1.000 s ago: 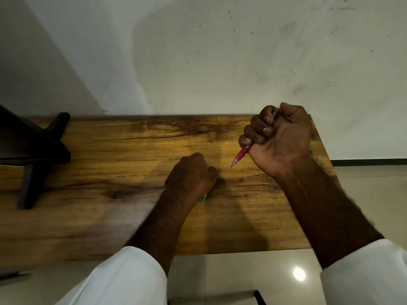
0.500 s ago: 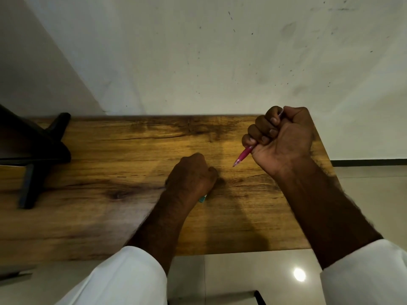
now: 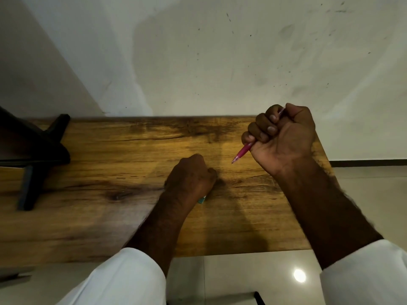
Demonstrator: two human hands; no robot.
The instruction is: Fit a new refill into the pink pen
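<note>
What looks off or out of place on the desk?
Nothing spilled or broken. The right hand holds the pink pen in a closed fist, tip toward the wooden desk. The left hand rests fisted over a teal object, mostly hidden. No loose refill is visible.

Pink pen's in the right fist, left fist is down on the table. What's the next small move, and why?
Probably bring the right hand toward the left hand to open the slim pink plastic pen: it looks assembled, and the left rests closed on the wooden table over a small teal object.
</note>
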